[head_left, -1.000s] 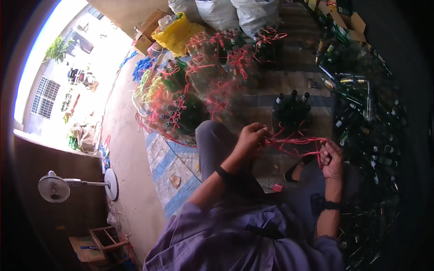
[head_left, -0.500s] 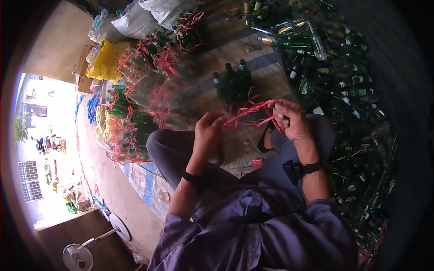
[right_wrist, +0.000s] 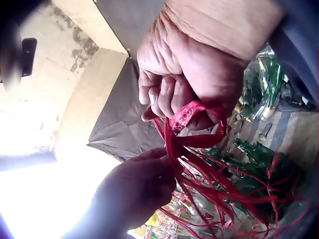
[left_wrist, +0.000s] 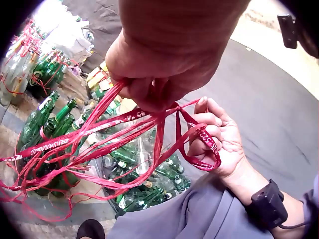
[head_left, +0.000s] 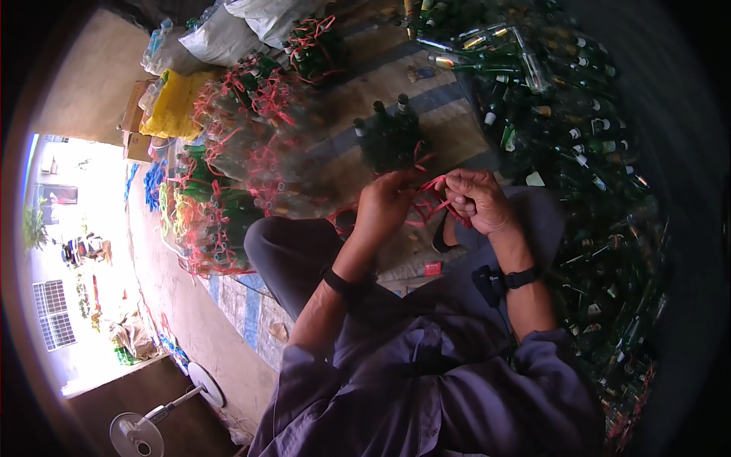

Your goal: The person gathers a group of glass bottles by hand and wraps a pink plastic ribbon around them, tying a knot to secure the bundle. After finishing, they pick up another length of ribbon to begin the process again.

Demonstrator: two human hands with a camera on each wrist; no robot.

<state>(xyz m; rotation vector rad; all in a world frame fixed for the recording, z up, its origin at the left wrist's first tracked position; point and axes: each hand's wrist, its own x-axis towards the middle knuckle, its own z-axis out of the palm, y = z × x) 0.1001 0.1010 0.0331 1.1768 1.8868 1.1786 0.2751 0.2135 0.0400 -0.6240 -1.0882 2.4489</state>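
Before the knees, both hands hold a bundle of long red plastic ribbons point(left_wrist: 50, 145), some printed with white characters. My left hand point(head_left: 384, 207) pinches the strands between thumb and fingers, close beside the right hand. My right hand point(head_left: 481, 202) has its fingers curled over a folded loop of the ribbon, which hangs below them in the right wrist view point(right_wrist: 199, 112). Loose ends trail from the left hand past a small upright group of green glass bottles point(head_left: 388, 141) on the floor.
A large heap of green bottles point(head_left: 579, 145) lies to the right. Bottles bundled with red ribbon point(head_left: 217, 206) stand at the left, near a yellow sack point(head_left: 179, 107) and white sacks point(head_left: 221, 36). A standing fan point(head_left: 137, 438) is at lower left; a small red packet point(head_left: 432, 268) lies between the legs.
The hands were apart with the ribbon stretched between them; the left hand has come right, up close to the right hand. The head view has also turned, shifting the scene leftward.
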